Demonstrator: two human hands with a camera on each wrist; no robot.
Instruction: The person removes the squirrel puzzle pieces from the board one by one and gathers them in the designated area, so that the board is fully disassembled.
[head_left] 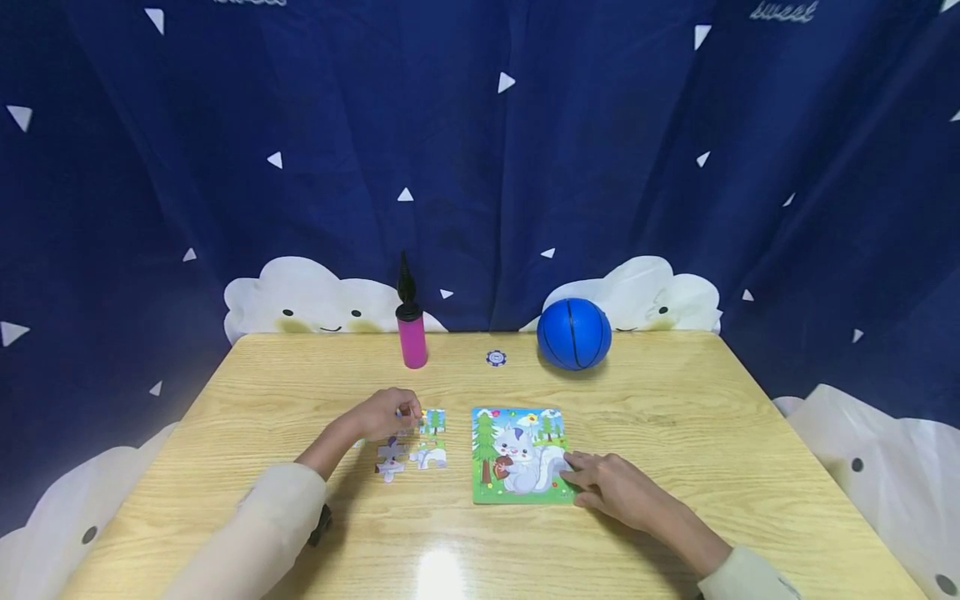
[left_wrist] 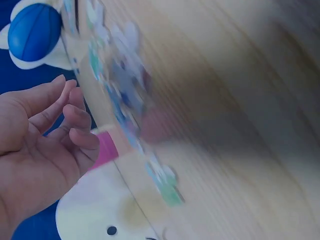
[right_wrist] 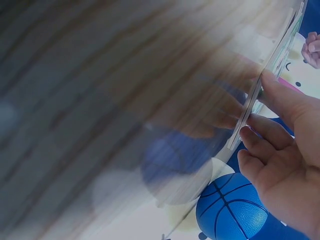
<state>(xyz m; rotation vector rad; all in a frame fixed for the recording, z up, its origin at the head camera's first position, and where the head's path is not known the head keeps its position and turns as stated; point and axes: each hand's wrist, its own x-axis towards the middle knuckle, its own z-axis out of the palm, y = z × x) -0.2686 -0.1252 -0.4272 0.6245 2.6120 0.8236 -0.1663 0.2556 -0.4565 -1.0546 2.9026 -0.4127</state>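
Observation:
A square squirrel picture puzzle (head_left: 522, 479), with trees and a brown nut, lies flat on the wooden table. My right hand (head_left: 618, 492) rests at its right edge, and the right wrist view shows the thumb and fingertips (right_wrist: 253, 120) touching the puzzle's thin side. Left of the puzzle, several puzzle pieces (head_left: 392, 454) lie grouped, some joined together. Over their upper part is my left hand (head_left: 388, 414), partly hiding them. In the left wrist view its fingers (left_wrist: 77, 117) are loosely bent, thumb near the index finger, and nothing shows between them; the pieces there look blurred.
A pink and black hand pump (head_left: 412, 337) stands at the table's back. Beside it lies a round poker-style chip (head_left: 496, 357), and farther right sits a blue ball (head_left: 573, 334). A dark blue curtain (head_left: 465, 167) hangs behind the wooden table (head_left: 660, 400).

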